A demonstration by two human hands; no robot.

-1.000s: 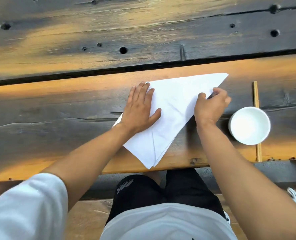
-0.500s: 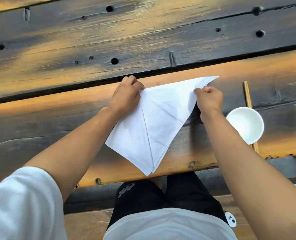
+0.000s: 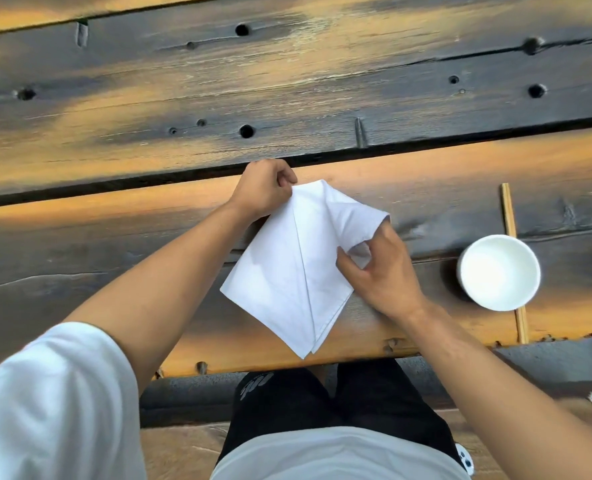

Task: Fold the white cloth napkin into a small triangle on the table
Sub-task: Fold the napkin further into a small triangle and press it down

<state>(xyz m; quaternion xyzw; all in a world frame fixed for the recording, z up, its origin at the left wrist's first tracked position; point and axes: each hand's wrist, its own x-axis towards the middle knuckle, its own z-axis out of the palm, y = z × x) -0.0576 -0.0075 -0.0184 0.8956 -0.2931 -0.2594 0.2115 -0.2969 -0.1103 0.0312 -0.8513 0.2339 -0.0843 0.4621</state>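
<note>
Left hand [image 3: 263, 188] pinching napkin [image 3: 287, 271] | right hand [image 3: 381, 268] gripping it | bowl [image 3: 499, 273] on chopsticks [image 3: 509, 216] beside

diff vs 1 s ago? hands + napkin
The left hand went from flat on the napkin to pinching its top corner. The right hand, grip kept, carried the far right point inward, folding it over toward the centre. The near tip, white bowl and chopsticks stayed put.

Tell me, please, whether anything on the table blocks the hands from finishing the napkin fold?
Nothing visible does. Both the left hand and the right hand already grip the napkin. The bowl and chopsticks sit apart, off to its right.
</note>
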